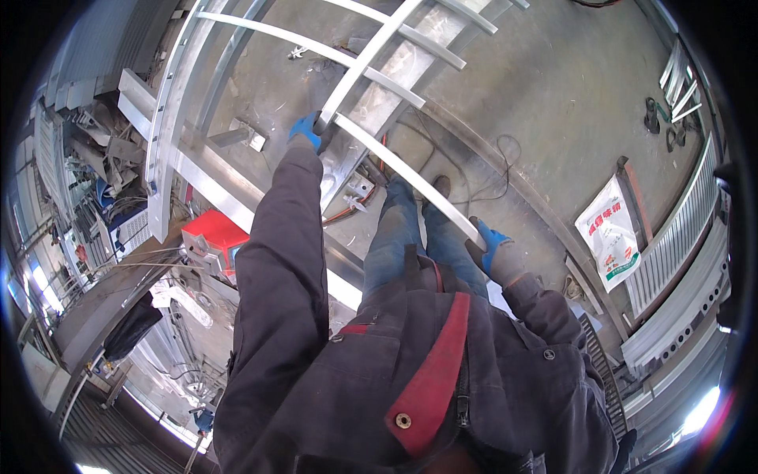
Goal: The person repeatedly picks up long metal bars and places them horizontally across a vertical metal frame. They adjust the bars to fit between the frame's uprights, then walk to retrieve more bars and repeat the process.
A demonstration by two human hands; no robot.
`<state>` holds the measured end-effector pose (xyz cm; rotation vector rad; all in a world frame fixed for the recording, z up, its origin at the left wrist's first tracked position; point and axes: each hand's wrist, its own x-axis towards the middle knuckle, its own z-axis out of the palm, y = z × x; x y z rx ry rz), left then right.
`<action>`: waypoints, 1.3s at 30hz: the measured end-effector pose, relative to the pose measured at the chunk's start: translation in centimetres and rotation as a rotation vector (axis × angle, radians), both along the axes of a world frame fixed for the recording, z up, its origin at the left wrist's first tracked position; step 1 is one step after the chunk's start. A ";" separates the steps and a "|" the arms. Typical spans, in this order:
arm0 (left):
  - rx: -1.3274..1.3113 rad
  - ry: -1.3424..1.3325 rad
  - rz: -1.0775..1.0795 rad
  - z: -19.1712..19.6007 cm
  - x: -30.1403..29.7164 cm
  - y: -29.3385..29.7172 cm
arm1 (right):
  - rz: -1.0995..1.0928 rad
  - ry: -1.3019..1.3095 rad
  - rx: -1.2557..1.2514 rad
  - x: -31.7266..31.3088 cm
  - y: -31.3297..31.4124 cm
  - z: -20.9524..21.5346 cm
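Grey, scuffed floor [568, 103] below, and the pale metal frame [345, 92] slants over the beam's [404, 69] long edges! Left grip [308, 133] wraps its corner, right grip [491, 242] curls round the far tip of the end bar [410, 175]. Looks stiff, light for its length, perhaps slick; that wide hold should steady it. Slim, smooth bars; broad, shiny, smeared beam.

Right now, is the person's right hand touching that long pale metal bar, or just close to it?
Touching. The head view shows the gloved right hand gripping the bar at its near end, with no gap between.
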<state>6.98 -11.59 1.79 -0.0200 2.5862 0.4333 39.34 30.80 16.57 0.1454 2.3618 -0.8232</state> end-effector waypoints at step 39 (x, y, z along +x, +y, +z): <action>0.148 0.125 0.003 -2.2 1.1 -0.7 | 0.030 -0.153 0.069 -2.4 -0.2 -12.1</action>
